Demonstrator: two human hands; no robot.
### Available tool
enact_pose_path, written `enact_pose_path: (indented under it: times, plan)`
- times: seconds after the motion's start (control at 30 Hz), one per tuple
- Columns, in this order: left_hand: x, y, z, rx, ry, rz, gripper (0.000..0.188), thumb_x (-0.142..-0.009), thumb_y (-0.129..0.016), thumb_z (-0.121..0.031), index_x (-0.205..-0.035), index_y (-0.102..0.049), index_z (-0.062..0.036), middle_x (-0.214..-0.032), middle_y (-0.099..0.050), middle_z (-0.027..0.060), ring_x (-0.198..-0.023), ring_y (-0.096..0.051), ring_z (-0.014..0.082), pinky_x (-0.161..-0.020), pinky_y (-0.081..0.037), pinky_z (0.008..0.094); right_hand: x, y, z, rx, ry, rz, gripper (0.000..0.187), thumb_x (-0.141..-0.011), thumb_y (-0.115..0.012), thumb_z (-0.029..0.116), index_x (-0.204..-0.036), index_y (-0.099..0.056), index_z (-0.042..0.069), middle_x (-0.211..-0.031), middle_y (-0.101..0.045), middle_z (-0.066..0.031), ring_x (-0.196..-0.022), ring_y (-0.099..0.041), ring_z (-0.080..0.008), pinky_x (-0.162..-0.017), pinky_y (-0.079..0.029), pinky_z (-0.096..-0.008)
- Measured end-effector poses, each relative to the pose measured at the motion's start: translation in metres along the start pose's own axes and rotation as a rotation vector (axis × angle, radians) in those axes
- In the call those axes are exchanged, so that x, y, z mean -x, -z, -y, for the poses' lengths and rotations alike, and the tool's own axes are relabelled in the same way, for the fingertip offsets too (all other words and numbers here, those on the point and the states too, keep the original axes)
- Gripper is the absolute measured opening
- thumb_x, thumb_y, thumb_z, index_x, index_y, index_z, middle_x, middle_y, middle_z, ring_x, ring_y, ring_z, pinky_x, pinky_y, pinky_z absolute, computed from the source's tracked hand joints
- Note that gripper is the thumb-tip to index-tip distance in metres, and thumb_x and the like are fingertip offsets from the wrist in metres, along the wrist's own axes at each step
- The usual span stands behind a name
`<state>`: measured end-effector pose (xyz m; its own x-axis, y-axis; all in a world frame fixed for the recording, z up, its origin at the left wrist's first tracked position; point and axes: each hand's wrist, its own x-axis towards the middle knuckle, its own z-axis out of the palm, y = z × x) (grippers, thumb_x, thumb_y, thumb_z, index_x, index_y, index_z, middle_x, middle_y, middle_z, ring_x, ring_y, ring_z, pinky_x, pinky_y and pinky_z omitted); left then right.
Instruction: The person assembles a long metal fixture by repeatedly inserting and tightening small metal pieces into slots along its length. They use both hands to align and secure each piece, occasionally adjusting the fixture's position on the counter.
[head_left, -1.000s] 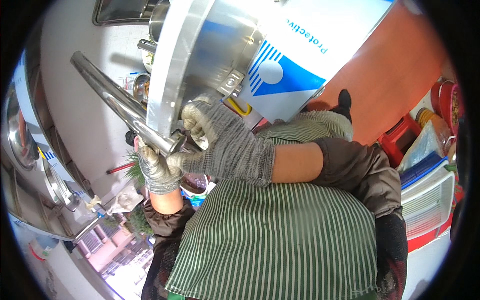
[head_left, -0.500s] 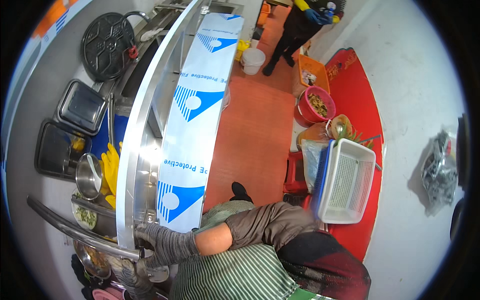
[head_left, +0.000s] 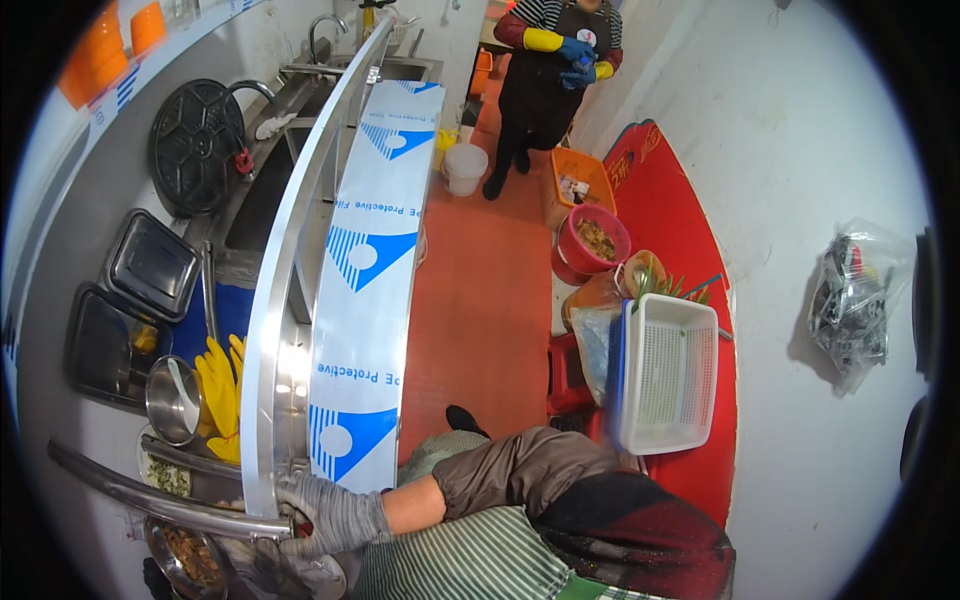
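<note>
My right hand [head_left: 335, 513], in a grey knit glove, reaches across from the right. Its fingers curl round the end of a curved steel rail [head_left: 150, 497], where the rail meets the lower corner of a long steel frame [head_left: 270, 330]. Just below, at the lower edge, is my left hand [head_left: 272, 572], also gloved in grey. Its fingers are blurred and partly hidden, so their hold cannot be made out. A steel bowl of brown food [head_left: 188, 556] sits under the rail beside it. White panelling with blue-printed protective film [head_left: 360, 270] runs along the frame.
Left counter: steel trays [head_left: 153, 262], a small pot [head_left: 172, 402], yellow rubber gloves [head_left: 220, 395], a sink [head_left: 255, 215]. Right: a white basket [head_left: 672, 375], pink bucket [head_left: 594, 240], orange crate [head_left: 580, 180], red board [head_left: 680, 210]. A person [head_left: 550, 90] stands on the red floor [head_left: 480, 330] beyond.
The view has tipped upward, so more of the person at the back shows. My left hand sits lower, off the rail's underside. My right hand stays at the rail's end.
</note>
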<state>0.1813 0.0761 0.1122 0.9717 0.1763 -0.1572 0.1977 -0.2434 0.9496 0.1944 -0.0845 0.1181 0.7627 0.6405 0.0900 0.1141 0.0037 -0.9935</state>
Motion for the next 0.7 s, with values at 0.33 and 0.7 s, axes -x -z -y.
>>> enact_pose_path:
  times: [0.33, 0.7]
  plan:
    - [0.012, 0.015, -0.019, -0.008, -0.054, 0.056, 0.044, -0.085, -0.059, -0.028, -0.113, -0.052, 0.0052, -0.102, -0.059, 0.0104, -0.090, -0.056, 0.0191, -0.080, -0.045, 0.0295, -0.002, 0.004, 0.011, -0.002, -0.011, -0.068, 0.067, -0.074, -0.072, 0.035, -0.125, -0.044, 0.002, -0.099, -0.055, -0.0126, -0.090, -0.055, -0.0250, -0.082, -0.047, -0.0343]
    - [0.026, 0.020, -0.030, 0.446, -0.082, 0.142, 0.061, -0.078, -0.072, -0.024, -0.125, -0.043, 0.0034, -0.114, -0.053, 0.0105, -0.105, -0.053, 0.0194, -0.092, -0.044, 0.0316, 0.000, 0.004, 0.001, -0.087, -0.138, -0.179, 0.048, -0.067, -0.081, 0.031, -0.098, -0.057, 0.003, -0.083, -0.055, -0.0004, -0.074, -0.051, -0.0083, -0.065, -0.046, -0.0235]
